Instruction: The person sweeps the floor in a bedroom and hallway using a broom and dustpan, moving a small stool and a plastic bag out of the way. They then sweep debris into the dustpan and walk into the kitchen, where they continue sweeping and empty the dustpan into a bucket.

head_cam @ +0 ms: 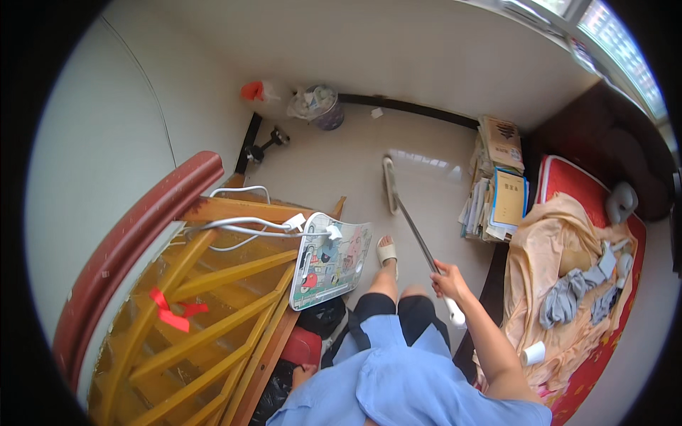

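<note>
My right hand (448, 279) is closed around the grey pole of a flat floor mop (421, 242), below which a white handle end sticks out. The flat mop head (390, 185) rests on the shiny tiled floor, ahead of my sandalled foot (387, 250). Low at my left side, my left hand (303, 374) is partly hidden by my blue shirt, beside a red object (302, 346) and black plastic bags (322, 317); its grip cannot be made out.
Left stand a wooden stair railing (229, 322), white cables and a cartoon-printed board (333, 261). A lined waste bin (330, 114), a dumbbell (268, 145) and a paper scrap (377, 113) lie ahead. Right are stacked books and papers (501, 144) and a bed with a peach sheet (533, 266).
</note>
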